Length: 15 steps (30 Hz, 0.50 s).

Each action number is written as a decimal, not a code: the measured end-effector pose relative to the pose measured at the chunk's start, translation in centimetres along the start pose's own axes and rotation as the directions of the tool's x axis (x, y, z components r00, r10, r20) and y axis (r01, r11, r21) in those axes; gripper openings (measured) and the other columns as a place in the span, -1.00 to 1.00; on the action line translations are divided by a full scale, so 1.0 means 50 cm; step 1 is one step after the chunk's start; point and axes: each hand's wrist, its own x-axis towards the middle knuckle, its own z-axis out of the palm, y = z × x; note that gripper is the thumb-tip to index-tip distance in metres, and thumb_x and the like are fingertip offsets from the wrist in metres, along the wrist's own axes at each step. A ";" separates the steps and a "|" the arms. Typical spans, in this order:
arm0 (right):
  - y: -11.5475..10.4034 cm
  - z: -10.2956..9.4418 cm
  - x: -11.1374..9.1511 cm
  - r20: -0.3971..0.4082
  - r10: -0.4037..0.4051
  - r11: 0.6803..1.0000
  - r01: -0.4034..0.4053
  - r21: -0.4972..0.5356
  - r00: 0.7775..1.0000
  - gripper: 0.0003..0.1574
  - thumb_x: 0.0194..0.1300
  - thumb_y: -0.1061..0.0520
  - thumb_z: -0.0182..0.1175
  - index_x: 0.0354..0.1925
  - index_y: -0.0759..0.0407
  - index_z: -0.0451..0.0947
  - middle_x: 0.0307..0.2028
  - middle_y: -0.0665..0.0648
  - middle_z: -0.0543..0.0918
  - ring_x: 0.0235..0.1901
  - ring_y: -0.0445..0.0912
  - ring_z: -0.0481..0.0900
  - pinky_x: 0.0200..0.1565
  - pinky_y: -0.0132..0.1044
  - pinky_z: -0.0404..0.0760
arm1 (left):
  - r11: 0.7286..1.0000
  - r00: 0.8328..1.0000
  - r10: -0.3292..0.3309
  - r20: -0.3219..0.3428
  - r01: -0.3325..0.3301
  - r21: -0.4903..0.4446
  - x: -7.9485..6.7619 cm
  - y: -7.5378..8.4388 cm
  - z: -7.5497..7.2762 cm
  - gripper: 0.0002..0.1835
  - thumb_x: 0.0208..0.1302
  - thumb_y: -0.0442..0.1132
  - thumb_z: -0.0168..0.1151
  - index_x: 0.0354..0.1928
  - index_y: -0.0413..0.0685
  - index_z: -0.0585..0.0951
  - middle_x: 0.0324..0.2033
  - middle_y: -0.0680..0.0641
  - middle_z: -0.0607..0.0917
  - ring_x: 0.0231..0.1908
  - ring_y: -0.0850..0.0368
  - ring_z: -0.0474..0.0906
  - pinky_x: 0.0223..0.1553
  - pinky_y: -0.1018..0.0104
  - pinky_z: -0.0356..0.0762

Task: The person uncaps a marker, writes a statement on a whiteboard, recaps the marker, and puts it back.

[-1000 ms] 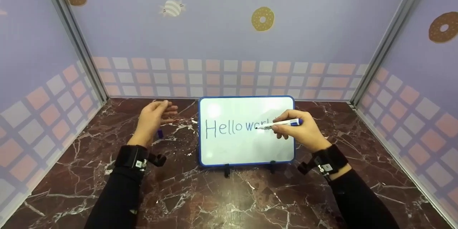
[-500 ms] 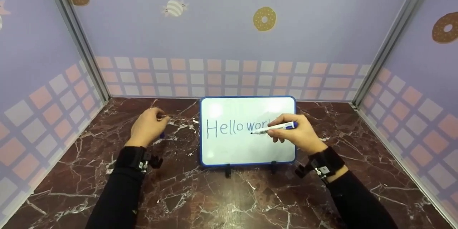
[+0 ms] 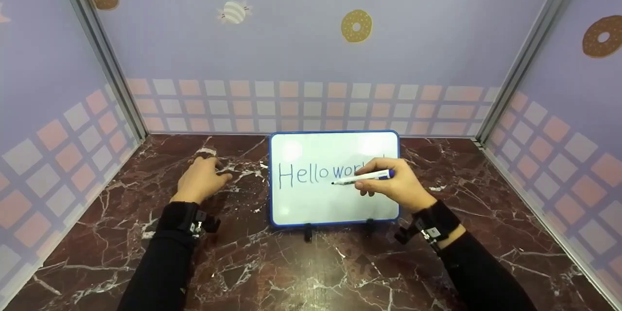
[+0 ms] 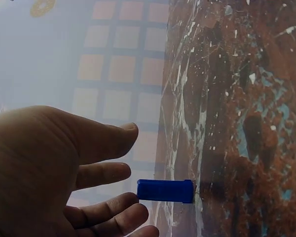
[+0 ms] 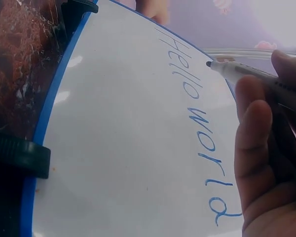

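Observation:
My right hand point(image 3: 396, 184) pinches an uncapped white marker point(image 3: 364, 177), its dark tip pointing left in front of the whiteboard point(image 3: 311, 206). In the right wrist view the marker tip stands apart from the board's surface, where "Hello world" is written in blue. My left hand point(image 3: 199, 180) is low over the table to the left of the board. The left wrist view has a blue marker cap point(image 4: 165, 190) upright on the table, close to the fingertips point(image 4: 123, 197), with thumb and fingers spread apart. In the head view the left hand hides the cap.
Black stand feet point(image 3: 308, 232) hold up the blue-framed board on a dark red marbled table point(image 3: 311, 272). Lilac walls point(image 3: 291, 48) with printed donuts and checks enclose the back and sides.
My left hand has come down beside the cap, and its palm has turned downward. My right hand has drifted left and slightly down, carrying the marker across the front of the board.

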 end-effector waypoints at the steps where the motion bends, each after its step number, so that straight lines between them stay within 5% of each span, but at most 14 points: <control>1: 0.000 0.000 0.001 0.000 -0.001 1.000 0.001 0.002 1.000 -0.74 0.34 0.32 0.59 -0.03 0.35 0.81 -0.31 0.27 0.85 -0.40 0.07 0.80 -0.33 -0.26 0.80 | 1.000 1.000 0.002 -0.003 -0.002 0.010 0.001 -0.002 0.002 -0.41 0.60 -0.03 0.37 0.41 -0.33 0.59 0.21 -0.46 0.55 0.10 -0.38 0.58 0.09 -0.30 0.60; 7: -0.001 -0.001 0.002 0.021 -0.015 1.000 0.014 0.018 1.000 -0.74 0.37 0.32 0.55 0.00 0.35 0.80 -0.29 0.28 0.85 -0.36 0.08 0.81 -0.31 -0.15 0.81 | 0.999 1.000 0.021 -0.006 -0.021 0.050 0.004 -0.005 0.009 -0.47 0.58 -0.07 0.40 0.35 -0.34 0.64 0.13 -0.42 0.65 0.09 -0.35 0.62 0.02 -0.25 0.64; 12: 0.000 -0.003 0.002 0.065 -0.067 0.996 0.063 0.058 0.996 -0.80 0.49 0.36 0.42 0.04 0.42 0.76 -0.26 0.36 0.83 -0.32 0.06 0.82 -0.26 -0.21 0.81 | 0.998 0.999 0.039 -0.003 -0.039 0.041 0.011 -0.013 0.013 -0.77 0.58 -0.22 0.38 0.04 -0.28 0.73 -0.17 -0.30 0.74 -0.26 -0.17 0.61 -0.20 -0.05 0.52; 15: 0.000 -0.005 0.001 0.076 -0.099 0.994 0.094 0.062 0.992 -0.81 0.53 0.38 0.36 0.05 0.43 0.76 -0.26 0.41 0.81 -0.32 0.09 0.82 -0.25 -0.23 0.80 | 0.998 0.999 0.049 0.002 -0.049 0.026 0.014 -0.020 0.014 -0.87 0.58 -0.29 0.35 -0.05 -0.25 0.74 -0.08 -0.36 0.76 -0.35 -0.09 0.55 -0.24 0.01 0.46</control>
